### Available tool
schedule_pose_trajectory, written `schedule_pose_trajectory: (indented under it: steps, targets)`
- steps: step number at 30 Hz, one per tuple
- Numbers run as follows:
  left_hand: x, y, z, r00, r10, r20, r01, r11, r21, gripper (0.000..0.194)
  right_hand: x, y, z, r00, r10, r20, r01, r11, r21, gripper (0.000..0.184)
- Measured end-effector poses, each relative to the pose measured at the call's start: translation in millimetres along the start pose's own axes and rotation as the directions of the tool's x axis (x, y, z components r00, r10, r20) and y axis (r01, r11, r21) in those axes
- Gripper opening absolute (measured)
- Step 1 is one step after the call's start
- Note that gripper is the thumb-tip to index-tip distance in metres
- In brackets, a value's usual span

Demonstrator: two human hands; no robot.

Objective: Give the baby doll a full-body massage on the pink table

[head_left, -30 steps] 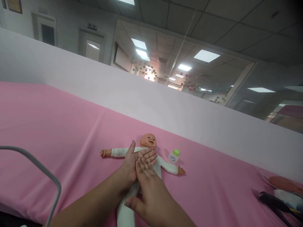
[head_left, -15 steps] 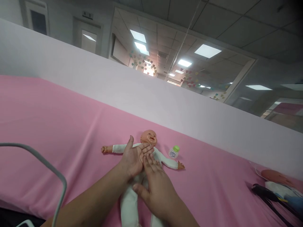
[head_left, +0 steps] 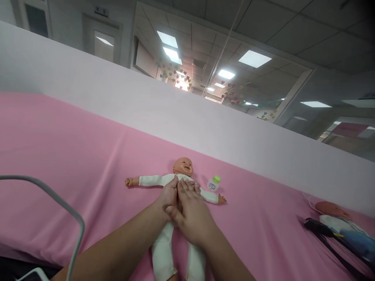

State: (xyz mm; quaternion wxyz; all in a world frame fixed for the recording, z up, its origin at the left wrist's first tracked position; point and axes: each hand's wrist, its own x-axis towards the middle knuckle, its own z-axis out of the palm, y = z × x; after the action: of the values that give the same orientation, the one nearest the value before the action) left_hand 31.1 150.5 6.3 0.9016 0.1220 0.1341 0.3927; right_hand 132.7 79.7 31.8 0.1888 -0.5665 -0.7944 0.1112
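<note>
A baby doll point(head_left: 164, 249) with a white cloth body lies on its back on the pink sheet point(head_left: 96, 156), arms spread. Above its torso my two hands are pressed palm to palm, hiding much of the chest and belly. My left hand point(head_left: 170, 195) is underneath, its thumb upright and its fingers flat, mostly covered. Across it lies my right hand point(head_left: 195, 218), back up, fingers stretched out together. Nothing shows between the palms. Beside the doll's arm at the right stands a small clear bottle point(head_left: 213, 185) with a green cap.
A second doll point(head_left: 334, 210) lies at the far right, near a black object with straps point(head_left: 319, 227). A grey curved tube point(head_left: 58, 197) rises at the lower left. Behind the sheet runs a white low wall point(head_left: 164, 105), with glass above it.
My left hand has turned from an exposed, upturned palm to lie against my right palm. My right hand now covers it more fully. The view has shifted slightly.
</note>
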Motion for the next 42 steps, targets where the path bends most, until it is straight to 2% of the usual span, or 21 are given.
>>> schedule_pose_trajectory:
  steps: [4,7,11,15,19,24,29,33,35,37,39,40,42]
  targets:
    - [-4,8,2.1,0.998,0.062,-0.008,-0.061,0.995,0.085,0.068,3,12,-7,0.996,0.091,-0.012,-0.092,0.982,-0.165,0.085]
    - [-6,21,4.5,0.989,0.136,-0.066,-0.129,0.986,0.102,0.078,-6,11,-10,0.994,0.105,0.012,-0.1,0.969,-0.225,0.09]
    - [-5,28,5.7,0.984,0.159,-0.085,-0.15,0.983,0.109,0.092,-25,-4,-7,0.994,0.01,0.111,0.007,0.988,-0.155,0.095]
    - [-3,21,4.5,0.977,0.165,-0.136,-0.145,0.978,0.151,0.088,-35,-17,3,0.988,-0.094,0.119,0.096,0.995,-0.005,0.101]
    - [-2,13,3.8,0.979,0.163,-0.119,-0.149,0.982,0.119,0.083,-23,-15,9,0.99,-0.121,0.076,0.117,0.992,0.053,0.103]
    - [-4,7,8.3,0.976,0.141,-0.166,-0.127,0.988,0.089,0.079,0,2,3,0.989,-0.092,0.112,0.1,0.993,-0.062,0.102]
    - [-9,16,9.5,0.984,0.162,-0.078,-0.153,0.982,0.113,0.082,-3,17,-1,0.994,-0.037,0.107,0.052,0.989,-0.138,0.098]
    - [-8,24,3.5,0.973,0.228,-0.045,-0.214,0.954,0.208,0.083,-21,20,0,0.988,-0.078,0.13,0.09,0.992,-0.087,0.091]
    - [-7,24,0.3,0.97,0.241,-0.031,-0.221,0.929,0.298,0.076,-30,21,0,0.983,-0.113,0.145,0.118,0.992,-0.03,0.088]
    - [-5,20,-2.1,0.962,0.271,-0.011,-0.239,0.868,0.436,0.061,-37,25,-2,0.976,-0.151,0.157,0.147,0.989,0.034,0.084]
    - [-6,14,-3.4,0.94,0.342,0.006,-0.271,0.734,0.623,0.042,-43,32,-4,0.973,-0.178,0.145,0.168,0.982,0.084,0.078]
    - [-7,11,-3.6,0.921,0.389,0.037,-0.291,0.619,0.729,0.033,-46,36,-5,0.973,-0.189,0.129,0.177,0.979,0.103,0.073]
    - [-12,6,-3.7,0.883,0.443,0.157,-0.308,0.293,0.905,0.023,-51,49,-7,0.973,-0.211,0.091,0.198,0.97,0.142,0.062]
